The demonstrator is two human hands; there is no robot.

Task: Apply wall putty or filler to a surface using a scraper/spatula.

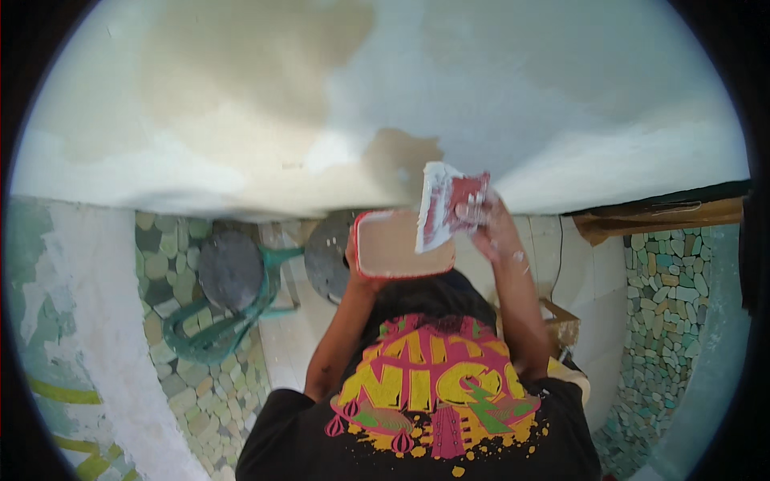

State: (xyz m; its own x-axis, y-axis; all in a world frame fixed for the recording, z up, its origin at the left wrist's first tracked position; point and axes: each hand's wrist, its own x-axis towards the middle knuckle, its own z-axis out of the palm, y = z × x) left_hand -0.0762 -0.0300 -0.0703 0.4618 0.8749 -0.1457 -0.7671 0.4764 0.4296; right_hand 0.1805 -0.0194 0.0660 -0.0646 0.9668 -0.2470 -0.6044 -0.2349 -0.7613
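Observation:
My left hand (358,276) grips the side of a rectangular red-rimmed tub (401,276), held level in front of my body. Its inside looks pale beige; how much it contains is hard to tell. Above the tub's right end, my right hand (492,226) is closed around a wide, flat red spreader (468,192). White paste coats the spreader's broad left edge, and white smears mark my right fingers and wrist. Just beyond both hands stands the wall (497,104), covered in uneven white and beige patches.
Left of me are a round grey stool top (231,271), a green plastic frame (212,333) and another dark round surface (330,256). A thin cable (559,256) and a brown box (561,325) lie to the right. Pebble-patterned flooring (662,321) borders pale tiles (597,321).

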